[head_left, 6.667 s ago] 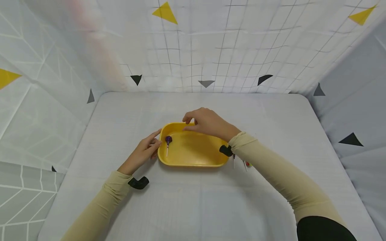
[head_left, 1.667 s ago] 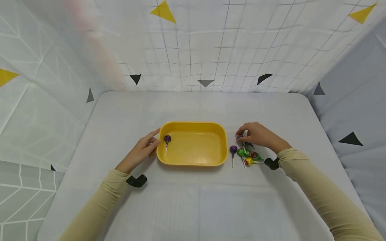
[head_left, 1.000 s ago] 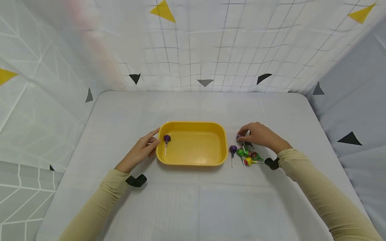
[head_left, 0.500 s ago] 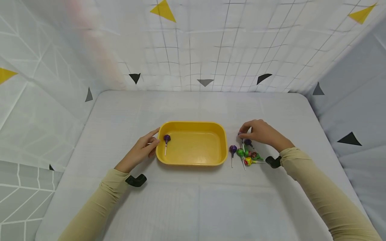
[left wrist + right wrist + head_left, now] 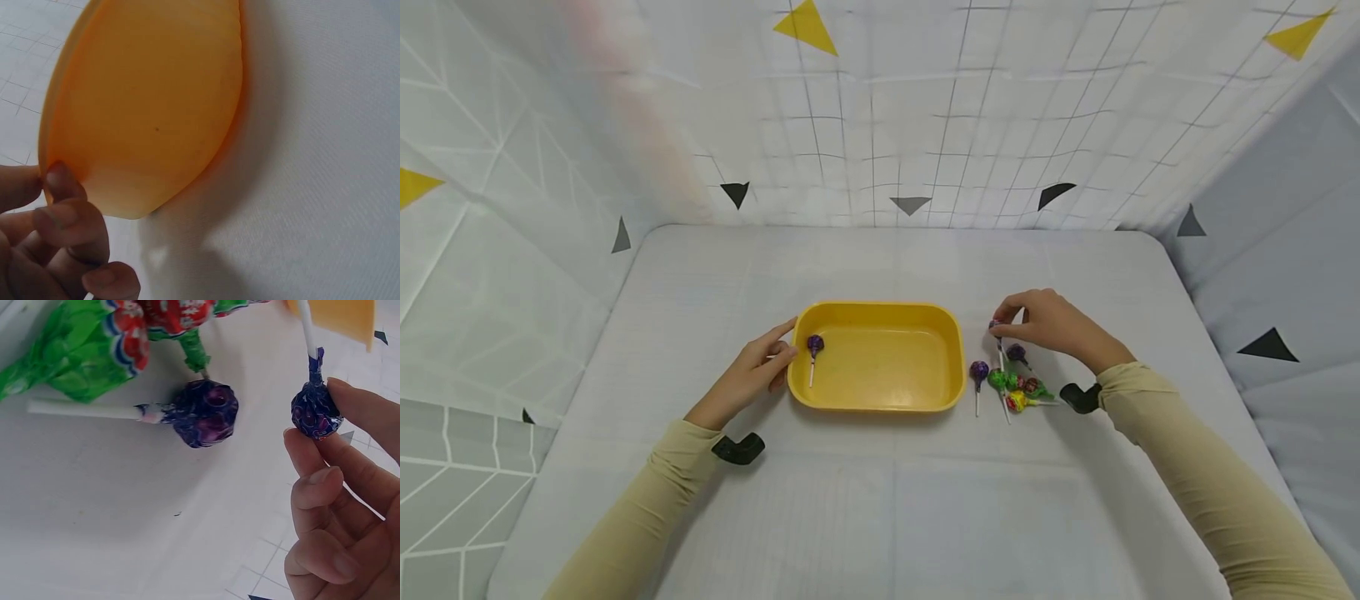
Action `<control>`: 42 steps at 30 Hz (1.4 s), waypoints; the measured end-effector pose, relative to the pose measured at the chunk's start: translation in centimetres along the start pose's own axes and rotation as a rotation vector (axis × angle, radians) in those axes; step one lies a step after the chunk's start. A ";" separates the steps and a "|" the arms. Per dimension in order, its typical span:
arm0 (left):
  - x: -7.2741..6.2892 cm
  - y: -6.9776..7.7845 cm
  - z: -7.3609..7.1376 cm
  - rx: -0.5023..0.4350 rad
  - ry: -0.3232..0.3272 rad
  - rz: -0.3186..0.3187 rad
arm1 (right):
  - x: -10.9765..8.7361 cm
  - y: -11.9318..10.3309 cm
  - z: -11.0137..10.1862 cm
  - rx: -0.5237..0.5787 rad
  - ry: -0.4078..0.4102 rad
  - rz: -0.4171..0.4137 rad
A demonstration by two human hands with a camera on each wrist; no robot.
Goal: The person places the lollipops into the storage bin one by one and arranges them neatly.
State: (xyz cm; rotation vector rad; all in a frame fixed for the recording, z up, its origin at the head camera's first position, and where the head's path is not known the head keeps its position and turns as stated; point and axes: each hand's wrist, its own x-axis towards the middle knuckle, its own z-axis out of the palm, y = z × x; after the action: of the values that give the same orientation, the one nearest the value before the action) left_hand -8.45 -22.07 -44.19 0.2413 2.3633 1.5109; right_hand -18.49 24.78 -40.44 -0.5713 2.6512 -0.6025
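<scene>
At its left end, the yellow tray [image 5: 887,367] is held by my left hand [image 5: 747,375], thumb and index finger at the rim. My other left fingers curl below, beside the outer wall [image 5: 144,112]. A purple lollipop [image 5: 816,343] lies inside the tray near that end, stick toward me. Right of the tray, my right hand [image 5: 1051,321] pinches another purple lollipop [image 5: 315,412] by its wrapped head between thumb and fingertips, stick hanging down. Under and beside this hand lies a purple lollipop [image 5: 1017,353], close to a green-wrapped one [image 5: 997,379].
Beside the tray's right wall lies a purple lollipop [image 5: 979,371]. A yellow-wrapped lollipop [image 5: 1017,402] and a red-and-green one [image 5: 1033,387] lie in the small pile. The white table [image 5: 850,500] meets patterned fabric walls at the back and sides.
My right hand has gone from above the tray to the lollipops on the right. Lately it has risen slightly away from the pile with a purple lollipop. The left hand stays put.
</scene>
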 end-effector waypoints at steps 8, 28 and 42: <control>0.0 -0.1 0.0 -0.007 -0.005 -0.008 | -0.1 -0.6 -0.2 -0.003 0.000 -0.014; 0.2 -0.3 0.0 0.002 0.002 0.008 | -0.1 -3.0 -1.4 -0.002 -0.001 -0.067; 0.2 -0.3 -0.1 0.002 -0.005 0.007 | 0.2 -4.5 -2.0 0.006 -0.011 -0.084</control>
State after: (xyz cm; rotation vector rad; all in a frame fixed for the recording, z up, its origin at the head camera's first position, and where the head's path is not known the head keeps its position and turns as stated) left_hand -8.68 -22.16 -44.45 0.2533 2.3627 1.5090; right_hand -18.16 21.62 -36.69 -0.6857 2.6246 -0.6290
